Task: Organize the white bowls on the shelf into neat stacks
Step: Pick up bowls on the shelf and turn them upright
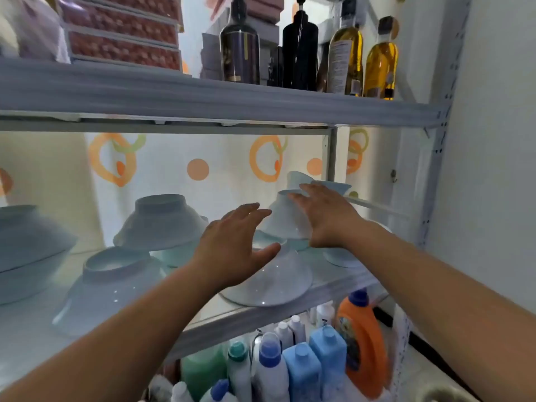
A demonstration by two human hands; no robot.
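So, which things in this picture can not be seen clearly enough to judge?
- Head view: the upside-down white bowl between the hands is partly covered by the right hand; whether its fingers press it is unclear.
- The white bowl under the left hand is partly hidden by that hand.
- The large white bowl at far left is cut off by the frame edge.
- The bottle labels on the top shelf are too blurred to read.

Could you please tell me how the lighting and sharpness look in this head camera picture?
Head view: bright light from behind washes out the white bowls; small glints dot the front bowl; the orange bottle and picture edges are blurred; the shelf edge bows from the wide lens; both hands are fairly sharp.
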